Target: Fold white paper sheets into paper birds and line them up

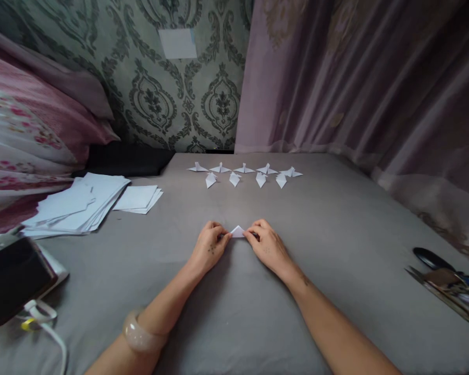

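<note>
A small folded piece of white paper, its top shaped like a triangle, is stretched between my two hands just above or on the grey cloth. My left hand pinches its left corner between thumb and fingers. On the opposite corner, my right hand closes in the same kind of pinch. Beyond the hands stand several folded paper birds in a row, wings spread. In front of that row lie several smaller folded paper shapes, pointed toward me.
At left lie a big stack of white paper and a smaller stack. Nearer are a dark-screened phone and a white cable. Scissors and other small items rest at far right. A pink curtain hangs behind.
</note>
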The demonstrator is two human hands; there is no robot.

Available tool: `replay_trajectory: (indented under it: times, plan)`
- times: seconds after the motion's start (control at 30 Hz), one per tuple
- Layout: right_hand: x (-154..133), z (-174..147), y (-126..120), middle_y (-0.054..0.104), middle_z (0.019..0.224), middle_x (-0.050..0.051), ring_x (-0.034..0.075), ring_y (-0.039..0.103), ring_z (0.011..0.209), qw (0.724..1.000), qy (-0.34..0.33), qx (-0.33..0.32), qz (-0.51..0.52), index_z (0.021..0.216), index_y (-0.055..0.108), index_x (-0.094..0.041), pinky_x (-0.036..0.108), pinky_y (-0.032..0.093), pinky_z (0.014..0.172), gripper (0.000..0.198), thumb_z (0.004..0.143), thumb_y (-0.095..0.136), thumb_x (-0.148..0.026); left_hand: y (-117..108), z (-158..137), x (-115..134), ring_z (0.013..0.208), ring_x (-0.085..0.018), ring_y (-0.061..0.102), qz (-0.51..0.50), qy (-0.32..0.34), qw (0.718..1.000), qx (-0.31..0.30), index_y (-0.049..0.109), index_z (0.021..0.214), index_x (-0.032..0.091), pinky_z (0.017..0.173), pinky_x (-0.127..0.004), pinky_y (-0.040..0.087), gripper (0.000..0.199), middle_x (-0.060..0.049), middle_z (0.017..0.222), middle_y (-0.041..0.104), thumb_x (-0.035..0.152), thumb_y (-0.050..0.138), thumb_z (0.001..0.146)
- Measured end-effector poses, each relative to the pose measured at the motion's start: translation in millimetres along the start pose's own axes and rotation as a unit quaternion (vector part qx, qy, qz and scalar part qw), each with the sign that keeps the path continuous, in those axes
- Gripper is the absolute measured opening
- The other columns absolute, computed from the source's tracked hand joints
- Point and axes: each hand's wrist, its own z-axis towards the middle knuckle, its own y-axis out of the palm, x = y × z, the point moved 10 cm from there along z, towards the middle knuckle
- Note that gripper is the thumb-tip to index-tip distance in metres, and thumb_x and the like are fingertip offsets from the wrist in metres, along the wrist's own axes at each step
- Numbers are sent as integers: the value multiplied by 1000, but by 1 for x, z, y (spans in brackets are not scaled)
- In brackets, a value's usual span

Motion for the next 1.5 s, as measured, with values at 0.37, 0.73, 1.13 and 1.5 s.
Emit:
replay_trajectory:
  times: [0.37,0.73,1.13,1.5]
  plan:
    - [10,7,2,58,88,3,12,55,67,998,61,27,7,67,64,-19,26,42,66,19,81,60,-30,3,5,-1,77,-18,53,28,-12,999,22,62,70,15,77,-35,45,17,-6,85,53,26,53,81]
    - [18,12,5,58,87,3,11,54,65,995,93,10,35,62,64,-19,25,42,64,18,77,64,-29,6,10,-8,77,-18,53,0,-44,999,5,60,66,15,74,-33,45,16,-6,85,52,26,58,77]
    - [21,13,8,56,84,2,11,52,66,996,81,-3,38,63,60,-19,25,41,66,15,76,62,-26,6,10,-8,78,-18,52,31,-1,999,12,59,78,17,74,-32,44,7,-5,85,53,24,57,78]
    - [-8,0,3,60,96,2,12,57,73,1000,-11,-17,-15,98,66,-27,24,41,67,20,87,52,-19,8,-3,15,79,-19,54,92,97,991,-14,61,86,19,72,-30,42,21,-5,82,60,16,41,88]
